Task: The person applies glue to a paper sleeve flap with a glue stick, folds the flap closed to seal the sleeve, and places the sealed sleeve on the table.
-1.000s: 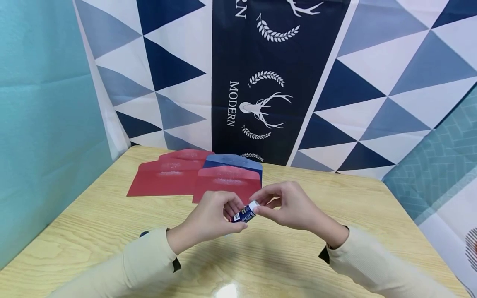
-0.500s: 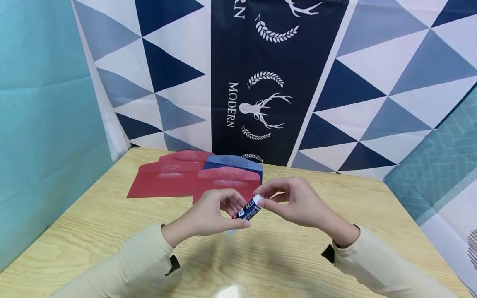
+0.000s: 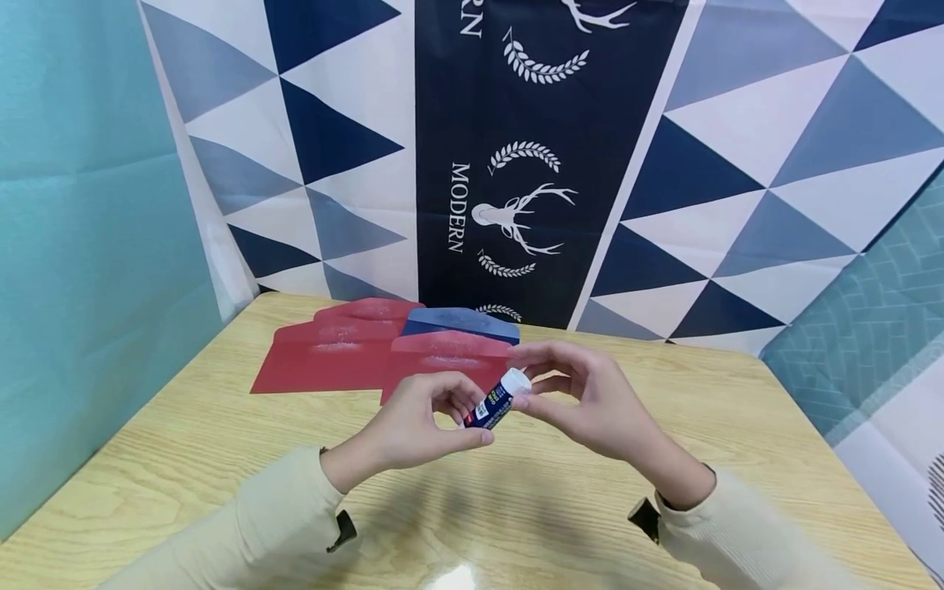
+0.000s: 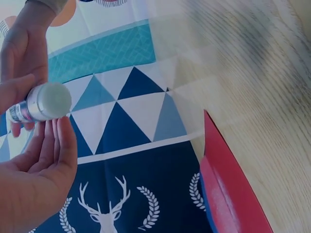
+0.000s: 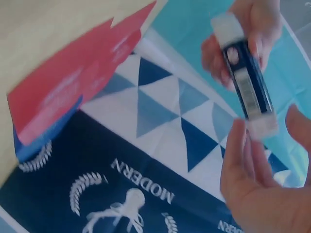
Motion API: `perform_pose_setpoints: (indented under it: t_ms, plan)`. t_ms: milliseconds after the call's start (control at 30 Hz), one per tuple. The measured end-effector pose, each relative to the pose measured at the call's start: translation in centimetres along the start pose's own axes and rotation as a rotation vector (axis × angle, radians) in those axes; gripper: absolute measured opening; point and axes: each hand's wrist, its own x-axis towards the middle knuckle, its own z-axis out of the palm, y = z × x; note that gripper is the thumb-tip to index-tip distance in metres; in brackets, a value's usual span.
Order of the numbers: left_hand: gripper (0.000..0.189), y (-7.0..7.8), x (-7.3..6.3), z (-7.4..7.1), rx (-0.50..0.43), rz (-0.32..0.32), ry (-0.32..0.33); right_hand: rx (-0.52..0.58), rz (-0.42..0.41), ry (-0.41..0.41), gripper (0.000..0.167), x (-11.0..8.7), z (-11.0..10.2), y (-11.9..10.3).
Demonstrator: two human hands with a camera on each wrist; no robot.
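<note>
My left hand [image 3: 416, 422] holds a glue stick [image 3: 490, 410] above the table, thumb and fingers around its lower part. The stick has a navy printed label and white ends, and it tilts up to the right. My right hand [image 3: 583, 393] is at its upper white end. In the right wrist view, the right fingertips [image 5: 238, 128] are right at that end of the glue stick [image 5: 248, 80], while the thumb stands off to the side. The left wrist view shows the other white end of the glue stick [image 4: 53, 101] close to the camera, by the left fingers.
Behind the hands lie red envelopes [image 3: 328, 356] and a blue envelope [image 3: 465, 319], flaps raised, with whitish smears near the folds. They sit on a wood-grain table [image 3: 634, 508]. A patterned cloth [image 3: 354, 164] hangs behind, with a teal cloth [image 3: 103, 229] at the left.
My right hand has moved slightly up and right, and its fingers have spread from the white end. The glue stick has tilted more upright in my left hand.
</note>
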Motion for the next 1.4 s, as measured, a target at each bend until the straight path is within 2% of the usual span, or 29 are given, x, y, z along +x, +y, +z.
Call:
perform_pose_setpoints:
  t_ms: [100, 300, 467, 600, 733, 833, 933, 1033, 1167, 1267, 1400]
  plan:
    - [0.032, 0.2, 0.0, 0.1, -0.005, 0.029, 0.061, 0.128, 0.030, 0.036, 0.050, -0.4, 1.1, 0.6]
    - [0.030, 0.7, -0.3, 0.8, -0.001, 0.072, 0.160, 0.388, 0.207, 0.092, 0.052, -1.2, 3.1, 0.6]
    - [0.030, 0.7, -0.4, 1.5, 0.068, 0.131, 0.200, 0.461, 0.325, 0.158, 0.052, -1.5, 4.0, 0.3]
    - [0.034, 0.8, -0.4, 1.4, 0.123, 0.136, 0.183, 0.470, 0.380, 0.180, 0.050, -1.5, 4.2, 0.4]
    - [0.040, 1.2, 0.0, 0.0, 0.189, 0.074, 0.137, 0.437, 0.405, 0.193, 0.047, -1.6, 3.7, 0.7]
    - [0.042, 1.2, 1.1, -2.0, 0.276, 0.004, 0.089, 0.391, 0.418, 0.203, 0.045, -1.7, 2.8, 1.0]
    - [0.038, 0.5, 2.8, -4.5, 0.395, -0.036, 0.021, 0.345, 0.422, 0.208, 0.044, -1.6, 1.9, 1.4]
    - [0.033, -0.9, 4.7, -6.8, 0.525, -0.055, -0.047, 0.300, 0.412, 0.211, 0.043, -1.4, 1.0, 1.9]
    - [0.031, -3.5, 6.9, -9.1, 0.653, -0.179, -0.120, 0.270, 0.392, 0.228, 0.043, -1.1, -0.1, 2.7]
    - [0.028, -5.5, 8.2, -10.0, 0.707, -0.287, -0.165, 0.278, 0.399, 0.241, 0.047, -0.9, -0.8, 3.1]
    - [0.022, -8.0, 9.6, -10.2, 0.759, -0.368, -0.172, 0.266, 0.405, 0.243, 0.051, -0.8, -1.3, 3.5]
